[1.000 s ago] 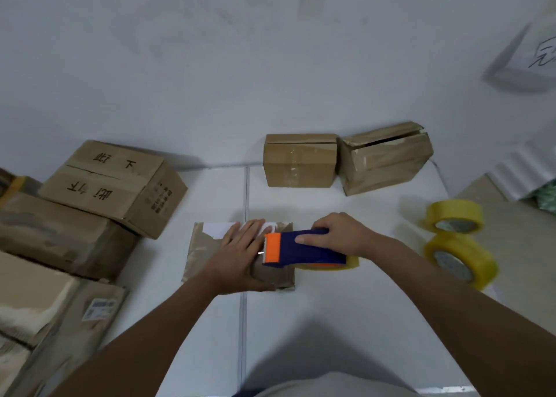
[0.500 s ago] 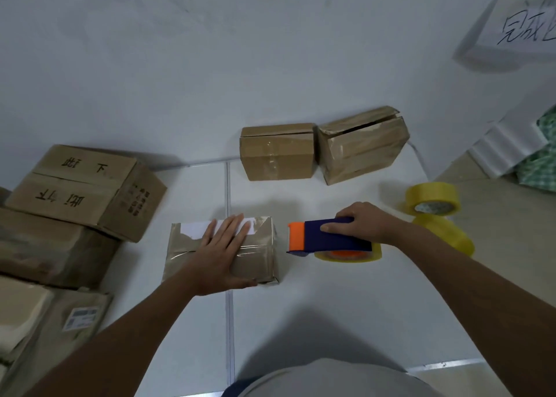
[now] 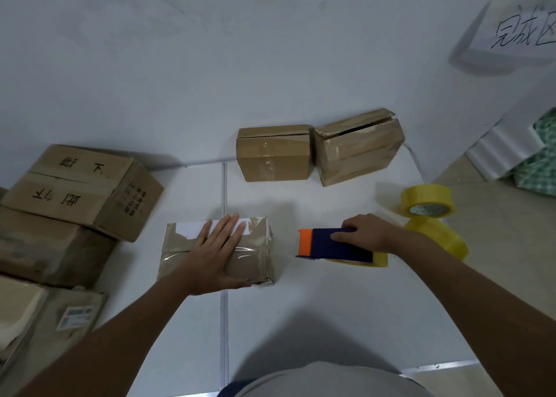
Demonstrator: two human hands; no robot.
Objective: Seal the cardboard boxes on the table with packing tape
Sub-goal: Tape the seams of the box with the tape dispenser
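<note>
A white worktop (image 3: 331, 306) fills the lower half of the view, made of two panels that meet at a thin seam (image 3: 224, 276) running away from the viewer. Behind it rises a plain pale wall (image 3: 210, 65), faintly scuffed, evenly and softly lit. A sheet of paper (image 3: 523, 29) with handwritten characters hangs on the wall at upper right, casting a soft shadow to its left. To the right, past the worktop's edge, a beige floor (image 3: 496, 231) shows, with white corrugated sheeting (image 3: 505, 147) and green checked fabric (image 3: 541, 168) near the wall.
</note>
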